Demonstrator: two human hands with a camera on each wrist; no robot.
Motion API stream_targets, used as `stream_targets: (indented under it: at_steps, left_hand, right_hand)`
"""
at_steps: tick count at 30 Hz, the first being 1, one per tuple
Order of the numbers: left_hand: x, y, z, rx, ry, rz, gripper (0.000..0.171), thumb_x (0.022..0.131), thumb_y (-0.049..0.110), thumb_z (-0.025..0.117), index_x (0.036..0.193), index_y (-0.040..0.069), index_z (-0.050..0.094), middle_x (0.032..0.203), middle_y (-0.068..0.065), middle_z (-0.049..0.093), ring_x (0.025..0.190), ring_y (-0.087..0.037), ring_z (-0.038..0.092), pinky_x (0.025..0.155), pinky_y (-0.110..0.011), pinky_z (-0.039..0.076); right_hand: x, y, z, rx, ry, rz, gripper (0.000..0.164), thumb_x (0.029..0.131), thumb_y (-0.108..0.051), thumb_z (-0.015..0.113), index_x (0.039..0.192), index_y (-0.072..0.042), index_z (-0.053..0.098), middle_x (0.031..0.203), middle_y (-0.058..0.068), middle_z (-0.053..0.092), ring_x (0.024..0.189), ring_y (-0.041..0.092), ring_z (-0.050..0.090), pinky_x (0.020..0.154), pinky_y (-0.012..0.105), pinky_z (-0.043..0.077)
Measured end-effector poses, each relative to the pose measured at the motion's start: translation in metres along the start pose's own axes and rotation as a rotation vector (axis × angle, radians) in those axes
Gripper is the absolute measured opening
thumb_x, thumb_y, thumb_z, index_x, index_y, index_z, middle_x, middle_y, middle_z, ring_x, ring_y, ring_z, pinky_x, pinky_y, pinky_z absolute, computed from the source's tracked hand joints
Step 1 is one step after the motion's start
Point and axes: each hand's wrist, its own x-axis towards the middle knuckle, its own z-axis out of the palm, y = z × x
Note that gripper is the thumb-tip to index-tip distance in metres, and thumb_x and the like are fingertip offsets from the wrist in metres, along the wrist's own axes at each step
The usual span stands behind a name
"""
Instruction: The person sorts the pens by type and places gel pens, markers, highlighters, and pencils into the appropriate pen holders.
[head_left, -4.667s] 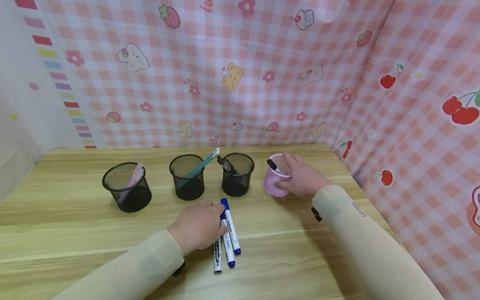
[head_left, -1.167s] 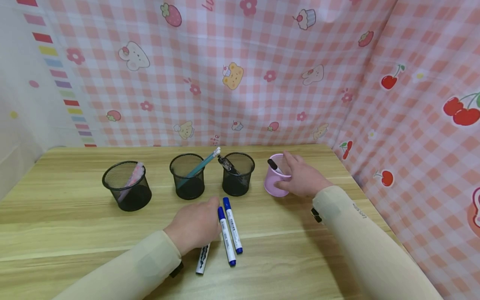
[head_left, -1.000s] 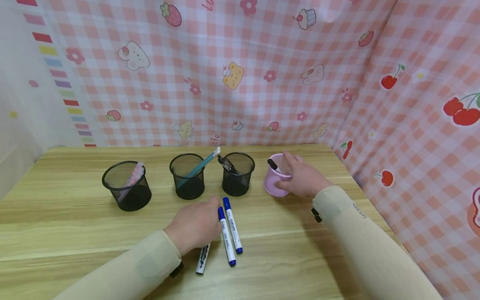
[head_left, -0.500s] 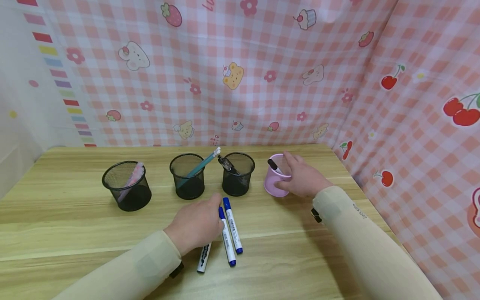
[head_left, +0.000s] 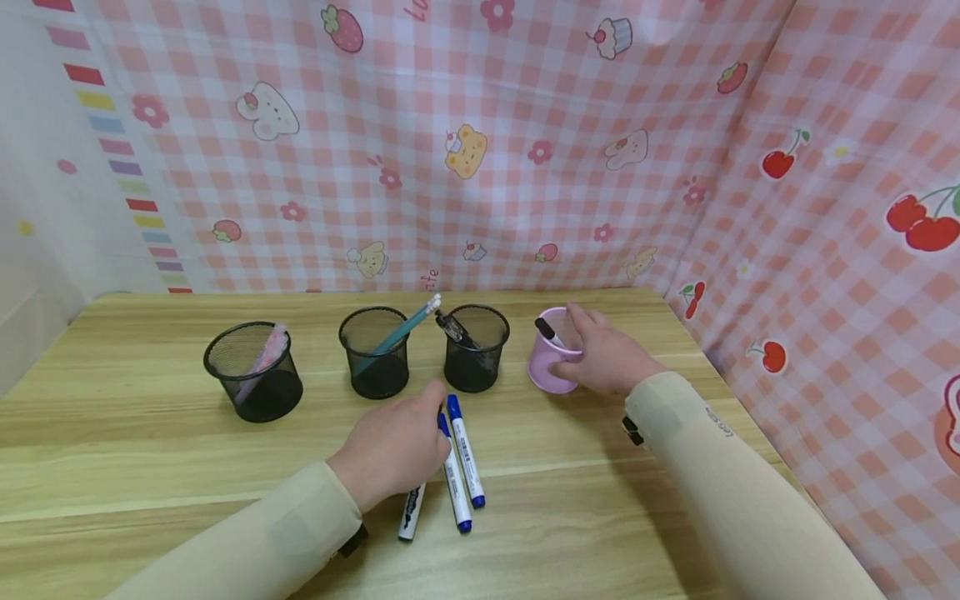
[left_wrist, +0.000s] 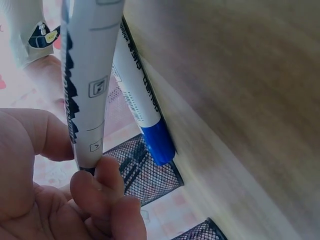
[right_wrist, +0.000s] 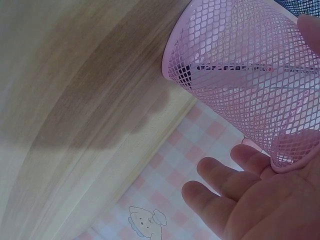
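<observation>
My left hand (head_left: 390, 446) pinches a white marker with black print (head_left: 412, 512), its fingers close round the dark cap end; in the left wrist view this marker (left_wrist: 90, 90) stands slanted between thumb and fingertips. Just right of that hand, two white markers with blue caps, a nearer one (head_left: 456, 492) and a farther one (head_left: 468, 458), lie side by side on the table. At the right, my right hand (head_left: 611, 354) holds a pink mesh pen cup (head_left: 547, 367) by its rim and side. A black-capped marker (head_left: 546, 328) leans inside that cup.
Three black mesh pen cups stand in a row behind: one with a pink patterned item (head_left: 266, 354), one with teal pencils (head_left: 393, 342), one with a black pen (head_left: 457, 329). A pink checked cloth (head_left: 450, 83) hangs along the table's back edge.
Earlier, the black-printed marker lay beside the two blue ones; my left hand has drawn it left and tilted it. Lately hand and marker shift slightly right and away. The right hand stays put.
</observation>
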Motion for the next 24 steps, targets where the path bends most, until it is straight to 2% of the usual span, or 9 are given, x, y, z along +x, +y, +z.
stream_targets:
  at_steps: [7,20,24]
  left_hand:
    - [-0.002,0.000,-0.001,-0.039,0.042,0.036,0.045,0.097,0.018,0.059,0.141,0.010,0.051,0.071,0.002,0.060,0.050,-0.014,0.054,0.047,-0.030,0.042]
    - [-0.009,0.008,-0.017,-0.140,0.139,0.018,0.042,0.102,0.024,0.061,0.142,0.015,0.051,0.062,0.001,0.056,0.050,-0.015,0.053,0.048,-0.030,0.043]
    - [-0.010,0.009,-0.021,-0.164,0.194,0.053,0.042,0.102,0.024,0.062,0.141,0.014,0.051,0.062,0.002,0.056,0.050,-0.013,0.052,0.048,-0.028,0.041]
  right_hand:
    - [0.000,0.000,0.000,0.005,-0.002,0.001,0.114,0.093,-0.054,0.074,0.171,-0.010,0.002,0.174,0.024,0.017,0.148,0.051,0.043,0.121,0.065,0.038]
    - [0.000,0.001,0.000,0.003,0.001,-0.003,0.115,0.093,-0.054,0.074,0.171,-0.010,0.002,0.173,0.025,0.017,0.146,0.051,0.045,0.120,0.064,0.038]
    - [0.000,0.000,0.000,0.003,0.000,-0.002,0.114,0.093,-0.054,0.074,0.171,-0.010,0.002,0.173,0.026,0.017,0.145,0.051,0.046,0.120,0.064,0.039]
